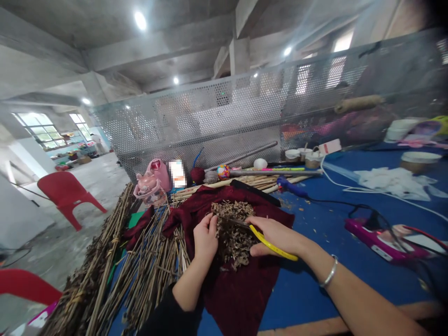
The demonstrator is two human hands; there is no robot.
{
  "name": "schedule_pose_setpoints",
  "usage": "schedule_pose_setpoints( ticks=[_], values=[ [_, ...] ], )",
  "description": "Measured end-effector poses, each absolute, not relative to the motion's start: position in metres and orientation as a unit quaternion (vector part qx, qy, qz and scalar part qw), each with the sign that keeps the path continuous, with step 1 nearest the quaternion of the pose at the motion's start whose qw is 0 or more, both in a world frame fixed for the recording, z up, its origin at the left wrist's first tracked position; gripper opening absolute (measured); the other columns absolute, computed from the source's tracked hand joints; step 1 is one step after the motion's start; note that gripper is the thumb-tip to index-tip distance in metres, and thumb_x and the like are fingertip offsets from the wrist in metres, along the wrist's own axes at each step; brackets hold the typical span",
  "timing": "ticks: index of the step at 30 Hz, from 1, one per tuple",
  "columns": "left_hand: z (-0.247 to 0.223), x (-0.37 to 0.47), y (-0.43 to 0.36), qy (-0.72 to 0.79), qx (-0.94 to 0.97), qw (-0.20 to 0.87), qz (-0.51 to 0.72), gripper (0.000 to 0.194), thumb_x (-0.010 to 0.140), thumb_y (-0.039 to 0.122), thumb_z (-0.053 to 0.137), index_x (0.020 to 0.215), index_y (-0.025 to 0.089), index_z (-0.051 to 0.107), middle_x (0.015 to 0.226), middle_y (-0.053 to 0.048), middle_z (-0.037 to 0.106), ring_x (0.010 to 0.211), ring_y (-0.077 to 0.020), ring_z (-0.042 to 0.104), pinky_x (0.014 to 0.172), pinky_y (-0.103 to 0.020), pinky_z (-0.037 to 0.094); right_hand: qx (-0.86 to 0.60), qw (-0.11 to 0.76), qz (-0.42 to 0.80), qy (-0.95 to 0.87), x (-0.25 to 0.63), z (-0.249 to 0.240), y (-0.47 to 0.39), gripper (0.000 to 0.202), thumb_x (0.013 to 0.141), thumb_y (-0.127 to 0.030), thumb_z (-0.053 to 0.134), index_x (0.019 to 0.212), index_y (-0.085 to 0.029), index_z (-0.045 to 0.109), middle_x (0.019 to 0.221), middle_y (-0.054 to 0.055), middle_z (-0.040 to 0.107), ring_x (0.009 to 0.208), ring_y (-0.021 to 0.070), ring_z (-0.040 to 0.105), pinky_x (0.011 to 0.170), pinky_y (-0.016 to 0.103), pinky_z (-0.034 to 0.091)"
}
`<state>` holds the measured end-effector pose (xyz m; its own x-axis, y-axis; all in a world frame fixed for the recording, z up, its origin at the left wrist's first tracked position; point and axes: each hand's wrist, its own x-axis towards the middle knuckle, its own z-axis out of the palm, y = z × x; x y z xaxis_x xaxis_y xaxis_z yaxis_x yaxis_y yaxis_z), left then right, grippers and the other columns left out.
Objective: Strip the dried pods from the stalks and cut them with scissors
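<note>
Crumbly, curled dried leaves (236, 245) between bare hands (206, 238) on maroon cloth (238, 298).

The cloth (241, 298) was dark maroon, the worktop (301, 298) blue. The scissors' handle (273, 245) was yellow, the dried leaves (238, 240) brown; the chairs (68, 193) at left were red.

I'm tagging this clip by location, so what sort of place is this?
Probably a craft workshop: cut dried plant pieces on dark red cloth, bundled stalks, a bare concrete ceiling.
</note>
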<state>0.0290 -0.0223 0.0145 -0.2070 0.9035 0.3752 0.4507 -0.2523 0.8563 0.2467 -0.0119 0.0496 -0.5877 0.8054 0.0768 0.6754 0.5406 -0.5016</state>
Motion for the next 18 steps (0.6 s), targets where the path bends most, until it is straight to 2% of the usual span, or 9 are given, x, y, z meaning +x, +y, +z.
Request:
schedule_pose_setpoints(
  ticks=[5, 9, 14, 18],
  values=[
    [0.012, 0.035, -0.026, 0.558, 0.649, 0.225, 0.466, 0.028, 0.084, 0.027, 0.046, 0.097, 0.014, 0.067, 0.098, -0.007, 0.069, 0.090, -0.0185, 0.062, 0.086, -0.029, 0.046, -0.429, 0.165, 0.216, -0.862, 0.241, 0.048, -0.012, 0.074, 0.061, -0.061, 0.065, 0.120, -0.018, 0.052, 0.114, 0.015, 0.060, 0.101, 0.0307, 0.057, 0.085, 0.038, 0.042],
    [0.013, 0.032, -0.025, 0.535, 0.681, 0.235, 0.441, 0.028, 0.085, 0.024, 0.044, 0.098, 0.016, 0.067, 0.100, -0.007, 0.069, 0.089, -0.0178, 0.063, 0.084, -0.028, 0.047, -0.427, 0.183, 0.205, -0.862, 0.238, 0.044, -0.010, 0.073, 0.062, -0.065, 0.061, 0.116, -0.016, 0.055, 0.111, 0.015, 0.062, 0.098, 0.0294, 0.059, 0.083, 0.035, 0.044],
    [0.014, 0.029, -0.021, 0.549, 0.697, 0.199, 0.416, 0.026, 0.084, 0.020, 0.045, 0.093, 0.016, 0.068, 0.097, -0.007, 0.070, 0.089, -0.0187, 0.064, 0.083, -0.028, 0.046, -0.456, 0.165, 0.200, -0.851, 0.235, 0.043, -0.011, 0.061, 0.069, -0.066, 0.055, 0.109, -0.020, 0.058, 0.089, 0.009, 0.068, 0.078, 0.0261, 0.064, 0.071, 0.032, 0.045],
    [0.014, 0.029, -0.022, 0.562, 0.700, 0.182, 0.401, 0.026, 0.084, 0.021, 0.045, 0.095, 0.017, 0.068, 0.096, -0.007, 0.070, 0.088, -0.0185, 0.063, 0.082, -0.026, 0.045, -0.468, 0.156, 0.201, -0.846, 0.236, 0.040, -0.011, 0.052, 0.073, -0.062, 0.053, 0.104, -0.021, 0.061, 0.074, 0.006, 0.067, 0.065, 0.0221, 0.062, 0.066, 0.030, 0.044]
  ],
)
